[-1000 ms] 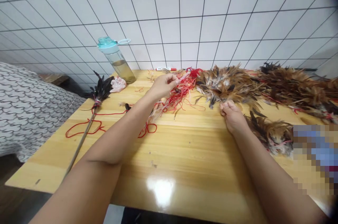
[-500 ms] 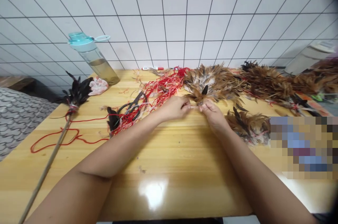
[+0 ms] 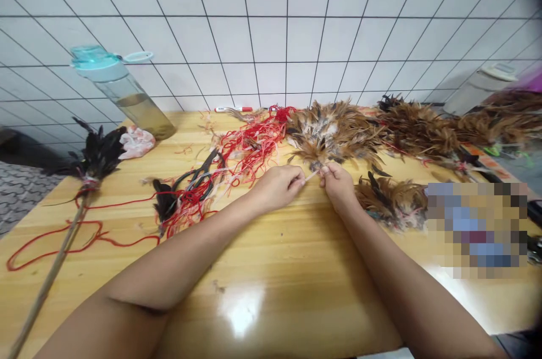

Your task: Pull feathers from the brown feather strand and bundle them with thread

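Pale quill (image 3: 311, 176) pinched between left hand (image 3: 277, 188) and right hand (image 3: 337, 185)

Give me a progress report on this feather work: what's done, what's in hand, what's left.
Done, it seems: a black-feathered stick duster bound with red cord, and long brown feather strands. In hand: the left hand and right hand pinch a thin pale quill beside a brown feather bunch. Left, apparently: a loose tangle of red thread near the scissors, and a smaller feather bunch.
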The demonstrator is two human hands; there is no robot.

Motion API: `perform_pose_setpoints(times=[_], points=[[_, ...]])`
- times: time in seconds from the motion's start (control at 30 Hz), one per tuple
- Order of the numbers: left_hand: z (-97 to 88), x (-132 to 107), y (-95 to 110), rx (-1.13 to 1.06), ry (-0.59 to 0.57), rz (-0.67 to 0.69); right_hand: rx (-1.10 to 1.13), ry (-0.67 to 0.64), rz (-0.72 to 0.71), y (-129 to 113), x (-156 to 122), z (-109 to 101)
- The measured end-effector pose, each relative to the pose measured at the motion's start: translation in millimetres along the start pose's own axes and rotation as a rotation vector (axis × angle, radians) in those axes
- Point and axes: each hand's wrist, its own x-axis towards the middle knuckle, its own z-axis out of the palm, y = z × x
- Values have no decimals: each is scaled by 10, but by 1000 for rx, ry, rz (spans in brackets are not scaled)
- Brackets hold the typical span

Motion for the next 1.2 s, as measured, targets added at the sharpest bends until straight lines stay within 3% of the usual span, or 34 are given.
perform_pose_setpoints(times=[0.1, 0.17, 0.3, 0.43, 0.6, 0.7, 0.8, 0.93, 1.03, 1.2], points=[[6, -32, 90, 159, 19, 192, -440, -12, -128, -97, -39, -30], [4, -38, 143, 284, 38, 320, -658, -105, -144, -180, -101, -20], [-97, -4, 132, 408, 104, 431, -862, -259, -287, -279, -229, 19], [-267, 52, -52, 277, 186, 379, -788, -356, -475, -300, -293, 37], [-260, 77, -326, 87, 170, 285, -317, -481, -568, -329, -310, 67], [-145, 76, -425, -57, 141, 255, -54, -416, -546, -298, -268, 64], [-1, 65, -416, -221, 140, 266, 55, -281, -432, -213, -204, 55], [188, 27, -241, -31, 117, 196, 66, -104, -261, -102, -138, 56], [273, -9, -62, 55, 128, 247, -95, -27, -212, -110, -133, 45], [227, -31, 115, 288, 207, 348, -710, -84, -250, -274, -213, -3]])
